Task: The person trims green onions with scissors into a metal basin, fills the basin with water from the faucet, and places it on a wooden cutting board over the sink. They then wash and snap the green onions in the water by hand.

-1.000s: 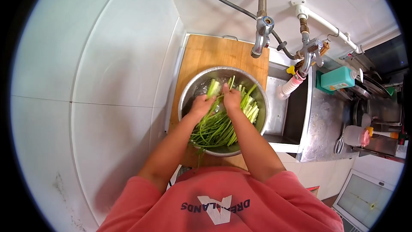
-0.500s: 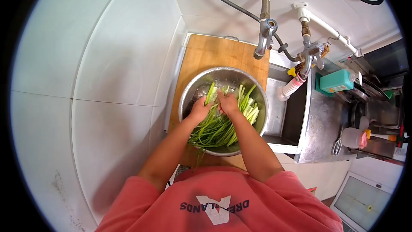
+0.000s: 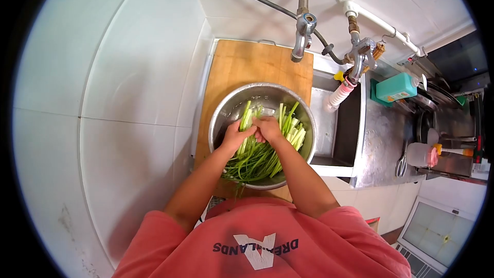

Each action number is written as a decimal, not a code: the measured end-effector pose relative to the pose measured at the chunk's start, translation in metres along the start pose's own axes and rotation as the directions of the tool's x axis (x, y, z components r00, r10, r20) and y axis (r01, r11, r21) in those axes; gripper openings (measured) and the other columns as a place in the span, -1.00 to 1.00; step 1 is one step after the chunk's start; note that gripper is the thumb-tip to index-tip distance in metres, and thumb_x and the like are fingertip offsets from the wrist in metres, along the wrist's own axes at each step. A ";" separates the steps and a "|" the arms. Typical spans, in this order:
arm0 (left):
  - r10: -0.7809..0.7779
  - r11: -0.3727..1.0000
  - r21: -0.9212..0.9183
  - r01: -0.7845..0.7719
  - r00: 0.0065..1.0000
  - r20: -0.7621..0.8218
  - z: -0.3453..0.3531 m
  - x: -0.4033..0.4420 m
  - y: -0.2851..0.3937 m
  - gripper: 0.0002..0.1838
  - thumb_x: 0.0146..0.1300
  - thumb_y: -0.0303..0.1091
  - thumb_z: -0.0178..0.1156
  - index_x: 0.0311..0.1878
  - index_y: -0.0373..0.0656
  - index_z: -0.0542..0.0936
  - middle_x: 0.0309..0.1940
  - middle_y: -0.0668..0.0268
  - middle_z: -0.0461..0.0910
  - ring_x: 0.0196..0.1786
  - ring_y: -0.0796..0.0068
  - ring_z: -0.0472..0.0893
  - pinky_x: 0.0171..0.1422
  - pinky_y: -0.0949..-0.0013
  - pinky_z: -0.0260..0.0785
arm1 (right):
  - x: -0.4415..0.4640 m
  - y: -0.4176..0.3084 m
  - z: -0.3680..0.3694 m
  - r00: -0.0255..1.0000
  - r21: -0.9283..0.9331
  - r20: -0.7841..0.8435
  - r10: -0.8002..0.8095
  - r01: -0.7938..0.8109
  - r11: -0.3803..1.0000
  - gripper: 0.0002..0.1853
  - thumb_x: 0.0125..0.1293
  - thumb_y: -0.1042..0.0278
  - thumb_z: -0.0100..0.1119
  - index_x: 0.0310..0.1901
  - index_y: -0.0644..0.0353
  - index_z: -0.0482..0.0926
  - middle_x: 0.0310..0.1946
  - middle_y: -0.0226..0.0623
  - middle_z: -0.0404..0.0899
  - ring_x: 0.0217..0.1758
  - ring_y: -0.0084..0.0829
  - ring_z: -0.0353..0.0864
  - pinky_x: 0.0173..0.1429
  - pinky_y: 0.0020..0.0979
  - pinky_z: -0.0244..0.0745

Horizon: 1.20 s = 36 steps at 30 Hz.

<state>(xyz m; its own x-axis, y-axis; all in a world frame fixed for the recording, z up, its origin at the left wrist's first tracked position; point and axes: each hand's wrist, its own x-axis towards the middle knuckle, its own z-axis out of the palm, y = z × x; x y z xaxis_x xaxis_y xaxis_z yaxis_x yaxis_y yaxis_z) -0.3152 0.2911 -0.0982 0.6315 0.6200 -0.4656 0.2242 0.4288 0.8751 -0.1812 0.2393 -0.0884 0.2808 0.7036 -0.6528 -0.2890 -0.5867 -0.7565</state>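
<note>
A round metal bowl (image 3: 220, 118) holds water and many long green stalks (image 3: 257, 162) with pale ends at the upper right. My left hand (image 3: 237, 136) is closed around a few green stalks (image 3: 246, 115) on the bowl's left side. Just beside it, my right hand (image 3: 268, 129) is closed with its fingertips against the stalks near my left thumb. Both hands are inside the bowl, close together. Some of the leafy ends hang over the bowl's near rim.
Under the bowl lies a wooden board (image 3: 247, 62). A metal sink (image 3: 323, 134) is to its right, below two taps (image 3: 303, 33). Farther right are a teal bottle (image 3: 396, 88), a jar with a pink lid (image 3: 419, 155) and tongs (image 3: 401, 166). A tiled wall stands left.
My right hand has come down and left toward my left hand. My left hand has lowered slightly with its stalks. The view has shifted a little.
</note>
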 end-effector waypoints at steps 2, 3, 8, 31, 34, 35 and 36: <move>-0.115 0.993 -0.022 0.113 0.988 -0.106 0.000 -0.002 -0.005 -0.76 0.14 -0.34 0.16 -0.16 -0.26 0.50 -0.38 0.36 0.53 -0.36 0.62 0.46 -0.25 0.48 0.32 | -0.008 -0.002 -0.001 0.997 -0.099 0.054 0.047 -0.041 0.994 -0.74 0.22 0.29 -0.01 -0.39 0.38 0.46 -0.71 -0.21 0.46 -0.79 -0.44 0.42 -0.77 -0.48 0.25; -0.098 0.994 -0.052 0.093 0.990 -0.103 0.001 -0.007 -0.006 -0.78 0.15 -0.40 0.15 -0.16 -0.28 0.50 -0.39 0.35 0.53 -0.36 0.63 0.44 -0.25 0.48 0.32 | -0.007 0.003 -0.001 0.997 -0.099 0.052 0.047 -0.042 0.994 -0.74 0.22 0.29 -0.01 -0.39 0.38 0.46 -0.71 -0.21 0.46 -0.79 -0.44 0.42 -0.77 -0.48 0.25; -0.036 0.998 0.042 0.039 0.996 -0.084 -0.004 -0.008 -0.015 -0.82 0.12 -0.47 0.16 -0.19 -0.30 0.53 -0.46 0.36 0.53 -0.43 0.64 0.45 -0.33 0.49 0.32 | -0.015 0.025 0.010 0.970 0.006 -0.206 -0.132 0.136 0.991 -0.81 0.22 0.38 -0.01 -0.43 0.35 0.43 -0.73 -0.25 0.43 -0.79 -0.47 0.42 -0.78 -0.49 0.20; -0.289 0.954 0.103 0.281 0.955 0.073 -0.016 -0.008 0.022 -0.85 0.04 -0.53 0.19 -0.28 -0.29 0.51 -0.47 0.26 0.54 -0.44 0.49 0.54 -0.36 0.45 0.40 | 0.023 0.043 0.000 0.913 -0.259 -0.184 -0.365 0.313 0.914 -0.86 0.08 0.48 0.00 -0.34 0.32 0.52 -0.60 -0.20 0.51 -0.65 -0.35 0.48 -0.49 -0.36 0.40; -0.238 0.921 0.308 0.239 0.970 -0.039 -0.008 0.002 0.025 -0.86 0.04 -0.52 0.19 -0.30 -0.29 0.50 -0.51 0.31 0.50 -0.51 0.53 0.48 -0.43 0.47 0.36 | -0.023 0.004 -0.009 0.876 -0.530 -0.212 -0.432 0.268 0.804 -0.84 -0.06 0.50 0.03 -0.40 0.26 0.56 -0.41 0.00 0.56 -0.36 -0.09 0.56 -0.21 -0.25 0.46; -0.223 0.924 0.319 0.212 0.975 -0.002 -0.005 0.002 0.031 -0.85 0.03 -0.49 0.21 -0.31 -0.28 0.49 -0.57 0.35 0.46 -0.55 0.58 0.43 -0.49 0.50 0.30 | -0.028 0.003 -0.013 0.832 -0.602 -0.215 -0.511 0.299 0.740 -0.85 -0.07 0.51 0.04 -0.41 0.24 0.56 -0.37 -0.01 0.55 -0.34 -0.07 0.56 -0.18 -0.25 0.46; -0.221 0.924 0.321 0.206 0.975 0.011 -0.005 0.006 0.031 -0.85 0.03 -0.49 0.21 -0.31 -0.28 0.49 -0.57 0.35 0.46 -0.55 0.58 0.43 -0.49 0.50 0.30 | -0.032 0.004 -0.016 0.781 -0.670 -0.217 -0.585 0.317 0.672 -0.85 -0.08 0.51 0.05 -0.41 0.22 0.57 -0.32 -0.02 0.54 -0.32 -0.06 0.55 -0.15 -0.25 0.46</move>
<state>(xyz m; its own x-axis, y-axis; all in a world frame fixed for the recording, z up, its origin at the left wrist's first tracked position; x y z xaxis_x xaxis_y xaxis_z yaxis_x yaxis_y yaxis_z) -0.3079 0.3113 -0.0748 0.5744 0.5026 -0.6462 0.5759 0.3129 0.7553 -0.1768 0.2086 -0.0710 0.5869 0.8061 -0.0757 0.5078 -0.4393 -0.7411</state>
